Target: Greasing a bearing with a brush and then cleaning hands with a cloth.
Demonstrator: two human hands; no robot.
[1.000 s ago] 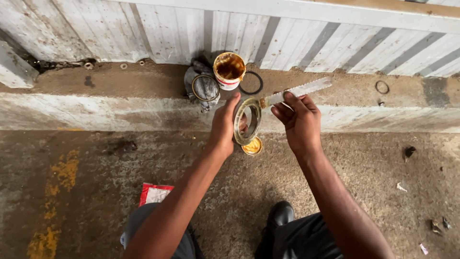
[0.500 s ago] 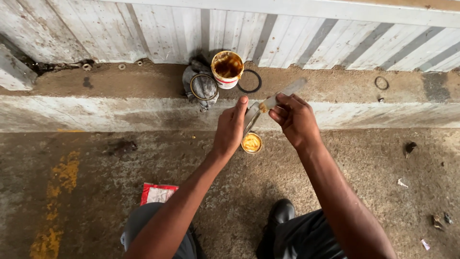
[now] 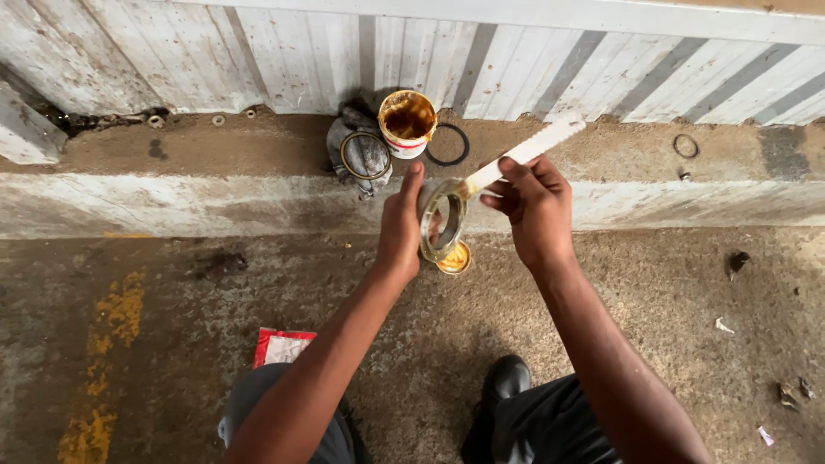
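a person's left hand [image 3: 402,225] holds a metal ring [image 3: 440,222] upright on its edge, fingers closed on its left rim, open face turned toward the right hand. the right hand [image 3: 534,202] pinches a flat pale stick [image 3: 524,154], fingers narrow around its lower part. the stick's long axis runs diagonally, its lower tip touching the ring's upper rim, its free end pointing up and right, away from the fingers. this looks like the greasing step, with paste being spread on the ring; a further stroke would call for steady tip contact along the rim. just below the ring, a small lid of yellow grease [image 3: 455,258] lies on the floor. beyond the fingers, a grease tub [image 3: 407,122] stands on a concrete ledge [image 3: 215,155], with a black rubber ring [image 3: 448,144] beside it.
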